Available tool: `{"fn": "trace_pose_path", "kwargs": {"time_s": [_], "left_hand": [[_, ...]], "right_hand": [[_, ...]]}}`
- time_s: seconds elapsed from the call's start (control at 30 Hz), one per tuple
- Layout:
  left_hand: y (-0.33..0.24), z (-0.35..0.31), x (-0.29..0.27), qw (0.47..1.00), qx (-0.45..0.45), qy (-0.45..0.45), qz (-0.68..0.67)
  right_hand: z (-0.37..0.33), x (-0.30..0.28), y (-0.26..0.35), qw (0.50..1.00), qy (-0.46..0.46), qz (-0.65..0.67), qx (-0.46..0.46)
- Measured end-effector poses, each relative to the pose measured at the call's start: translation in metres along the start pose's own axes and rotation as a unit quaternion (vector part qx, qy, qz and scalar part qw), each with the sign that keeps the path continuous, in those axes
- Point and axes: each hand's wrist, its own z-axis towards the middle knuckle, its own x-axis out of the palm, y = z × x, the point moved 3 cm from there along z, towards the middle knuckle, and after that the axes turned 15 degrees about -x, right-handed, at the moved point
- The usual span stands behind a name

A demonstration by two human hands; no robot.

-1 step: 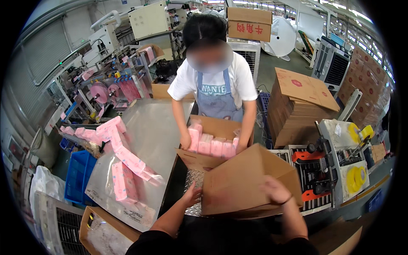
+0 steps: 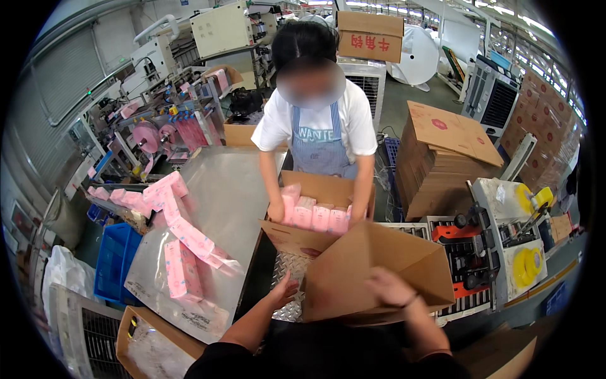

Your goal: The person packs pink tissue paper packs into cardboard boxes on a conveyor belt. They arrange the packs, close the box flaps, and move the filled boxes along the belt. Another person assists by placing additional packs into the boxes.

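Note:
In front of me an open cardboard box stands tilted, its top flaps up. My right hand reaches over it, fingers stretched out against the large near flap, slightly blurred. Just left of the box, over the patterned metal plate, my left hand is open with fingers apart and holds nothing. Beyond stands a second carton with a row of pink wrapped packs inside. A co-worker in a striped apron has both hands down in that carton.
More pink packs lie on the metal table to the left. A blue crate and a carton with plastic film stand beside it. At right are a roller machine with yellow tape and a stack of flat cardboard.
My right hand has moved left, and the near flap has swung left with it, showing more of the box's inside. My left hand has hardly moved.

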Motion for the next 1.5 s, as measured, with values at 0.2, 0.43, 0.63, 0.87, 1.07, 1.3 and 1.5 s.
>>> {"fn": "trace_pose_path", "kwargs": {"time_s": [0.2, 0.43, 0.63, 0.87, 1.07, 1.3, 1.5], "left_hand": [[-0.006, -0.009, -0.013, 0.95, 0.276, -0.095, 0.11], [0.009, -0.07, -0.072, 0.456, 0.393, -0.446, 0.662], [0.056, 0.073, -0.074, 0.927, 0.01, -0.21, 0.309], [0.013, -0.001, -0.11, 0.997, 0.049, 0.067, 0.006], [0.036, -0.262, -0.225, 0.795, 0.467, -0.347, -0.17], [0.356, -0.314, -0.462, 0.604, -0.117, -0.785, -0.066], [0.352, -0.202, -0.393, 0.705, -0.079, -0.701, -0.074]], "right_hand": [[0.02, 0.106, 0.001, 0.906, 0.252, -0.311, -0.14], [-0.184, -0.085, -0.157, 0.917, -0.251, -0.23, 0.207], [-0.151, -0.048, -0.149, 0.85, -0.175, 0.234, 0.439], [-0.106, 0.016, -0.238, 0.885, -0.14, 0.288, 0.339], [-0.036, 0.079, -0.191, 0.879, -0.165, 0.233, 0.383], [-0.05, 0.046, -0.206, 0.914, -0.245, 0.173, 0.274], [-0.026, 0.056, -0.203, 0.894, -0.315, 0.122, 0.296]]}}
